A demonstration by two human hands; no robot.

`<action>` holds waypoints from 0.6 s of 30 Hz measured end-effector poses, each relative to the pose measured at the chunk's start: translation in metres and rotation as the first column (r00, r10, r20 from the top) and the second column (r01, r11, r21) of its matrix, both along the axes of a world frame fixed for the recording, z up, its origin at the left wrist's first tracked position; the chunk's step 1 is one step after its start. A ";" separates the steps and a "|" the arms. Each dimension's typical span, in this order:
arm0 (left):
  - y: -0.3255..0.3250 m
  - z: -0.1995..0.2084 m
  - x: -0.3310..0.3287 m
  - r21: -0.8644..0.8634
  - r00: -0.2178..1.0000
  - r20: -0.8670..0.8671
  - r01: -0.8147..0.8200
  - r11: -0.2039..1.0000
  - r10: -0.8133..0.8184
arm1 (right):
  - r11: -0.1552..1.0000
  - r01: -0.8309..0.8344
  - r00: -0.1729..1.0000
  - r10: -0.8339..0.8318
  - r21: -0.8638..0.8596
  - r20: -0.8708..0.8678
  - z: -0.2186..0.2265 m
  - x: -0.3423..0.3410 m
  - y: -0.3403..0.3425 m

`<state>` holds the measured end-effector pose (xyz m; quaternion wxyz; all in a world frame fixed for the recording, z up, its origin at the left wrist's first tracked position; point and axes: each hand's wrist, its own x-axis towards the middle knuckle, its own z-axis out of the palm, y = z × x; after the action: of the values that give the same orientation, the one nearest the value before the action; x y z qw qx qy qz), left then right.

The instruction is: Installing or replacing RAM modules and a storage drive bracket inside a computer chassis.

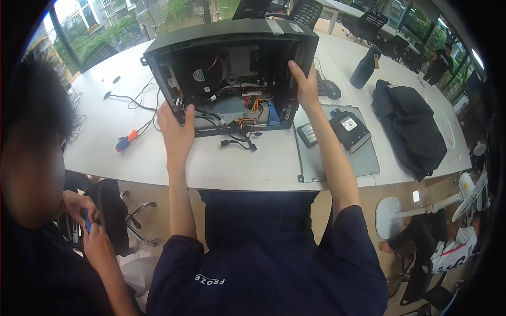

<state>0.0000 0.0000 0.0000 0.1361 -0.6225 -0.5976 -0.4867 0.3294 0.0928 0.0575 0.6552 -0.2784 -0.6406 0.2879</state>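
A black desktop computer case (226, 30) stands on the white table with its open side facing me. Inside show a metal chassis, a bundle of coloured wires (256, 103) and a blue plastic part (273, 114). My left hand (177, 126) grips the lower left corner, its thumb over the edge and the other fingers mostly hidden. On the right edge my right hand (307, 87) holds the frame, thumb on the near side. Black cable connectors (240, 142) hang out over the lower edge onto the table between my arms.
Right of the case, a metal side panel (363, 164) carries an optical drive (350, 130) and a smaller drive (307, 135). Beyond lie a mouse (331, 89), bottle (366, 67) and black bag (414, 129). At left are a screwdriver (127, 141), cables and a person holding a blue object.
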 end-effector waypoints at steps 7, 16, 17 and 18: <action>0.008 0.000 0.004 -0.057 0.919 0.341 0.230 0.971 -0.198 | 0.994 -0.034 0.999 0.035 -0.104 0.008 0.010 -0.006 0.000; 0.026 -0.006 0.000 -0.139 0.942 0.316 0.167 0.976 -0.117 | 0.994 -0.014 0.999 0.008 -0.111 -0.050 0.009 -0.014 0.002; 0.031 -0.008 -0.001 -0.112 0.944 0.307 0.165 0.980 -0.124 | 0.995 -0.004 0.998 -0.003 -0.103 -0.063 0.009 -0.015 0.003; 0.037 -0.011 -0.007 -0.112 0.944 0.307 0.162 0.980 -0.121 | 0.995 -0.007 0.998 0.001 -0.103 -0.063 0.009 -0.017 0.004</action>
<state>-0.0067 0.0368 -0.0112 -0.0335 -0.5910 -0.5966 -0.5419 0.3128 0.0968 0.0670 0.6593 -0.3013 -0.6044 0.3305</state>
